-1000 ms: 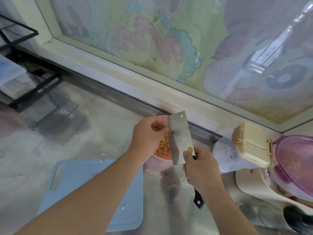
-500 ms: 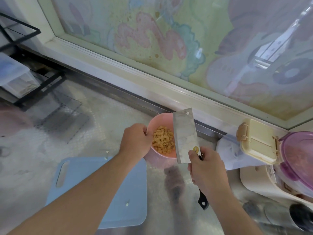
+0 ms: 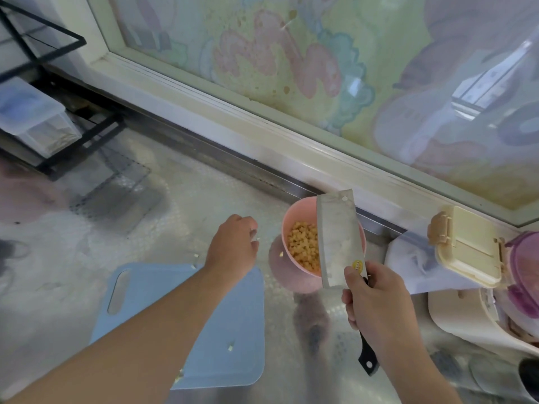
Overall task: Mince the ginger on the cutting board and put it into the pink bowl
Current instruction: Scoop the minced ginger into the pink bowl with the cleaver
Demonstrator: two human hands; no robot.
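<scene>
Fingers of the left hand (image 3: 233,247), loosely curled and empty, had withdrawn from the pink bowl (image 3: 294,282); right hand (image 3: 376,301) gripped the cleaver (image 3: 338,243) above it. Minced ginger (image 3: 303,246) lay inside; transfer judged nearly complete, scraps remaining on the cutting board (image 3: 186,322).

Hidden, cropped and unclear parts of the counter scene

The wide steel cleaver blade (image 3: 339,243) covers the right side of the round pink bowl (image 3: 287,228) and part of the pile of small yellow ginger cubes (image 3: 302,247); the right hand (image 3: 376,304) wraps the black cleaver handle (image 3: 368,360), leaving only its end visible. The left forearm crosses the pale blue plastic cutting board (image 3: 145,301), hiding its middle. The left hand (image 3: 232,249) shows its back, so its fingertips cannot be read. The purple-lidded container (image 3: 525,272) runs off the right edge. The black wire rack (image 3: 43,45) is cut by the left edge.
</scene>
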